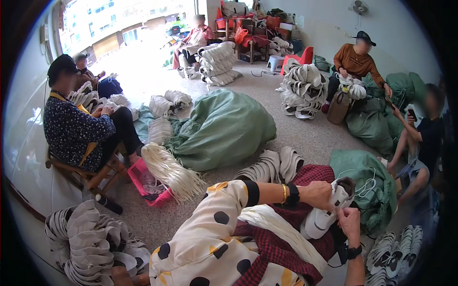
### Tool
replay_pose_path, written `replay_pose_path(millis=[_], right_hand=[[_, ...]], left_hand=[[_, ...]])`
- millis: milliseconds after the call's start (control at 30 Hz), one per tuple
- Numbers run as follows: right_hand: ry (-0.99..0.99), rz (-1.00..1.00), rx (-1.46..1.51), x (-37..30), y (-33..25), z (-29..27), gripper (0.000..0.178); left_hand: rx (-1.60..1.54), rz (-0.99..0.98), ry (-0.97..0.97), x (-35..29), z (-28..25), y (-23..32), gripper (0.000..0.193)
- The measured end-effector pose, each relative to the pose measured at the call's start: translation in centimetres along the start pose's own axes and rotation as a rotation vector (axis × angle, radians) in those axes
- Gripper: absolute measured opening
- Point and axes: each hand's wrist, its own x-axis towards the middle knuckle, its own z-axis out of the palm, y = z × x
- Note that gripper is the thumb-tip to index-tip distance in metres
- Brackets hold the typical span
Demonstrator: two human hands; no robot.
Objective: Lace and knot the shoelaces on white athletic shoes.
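From where I stand, the white shoe upper [319,223] sits tilted near the right edge of the seated worker's lap, its dark-lined collar raised and its rounded toe pointing down. The left hand [317,194] reaches across and grasps it at the throat; the right hand [350,223] has its fingertips drawn together beside the same opening, though I can't tell whether a lace is pinched between them. I'd judge this to be lacing, partway through; the next move probably calls for a steady left hold while the right draws a lace end through and evens it.

Under the work lies a red-and-black checked cloth [312,175], with a hank of pale laces [279,226] across its middle. A green sack [384,202] stands just beyond the cloth's right edge. Farther left, more laces [171,174] spill over the rim of a pink basket [157,201].
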Motion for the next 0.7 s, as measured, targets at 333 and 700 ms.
replay_pose_path(millis=[333,700], right_hand=[[0.104,-0.170,0.014,-0.6,0.4,0.1,0.035],[0.068,-0.334,-0.183,-1.3,-1.1,-1.3,0.020]], left_hand=[[-0.276,0.103,0.034,-0.6,-0.8,-1.7,0.023],[0.318,0.590,0.135,-1.7,-5.6,-5.8,0.027]])
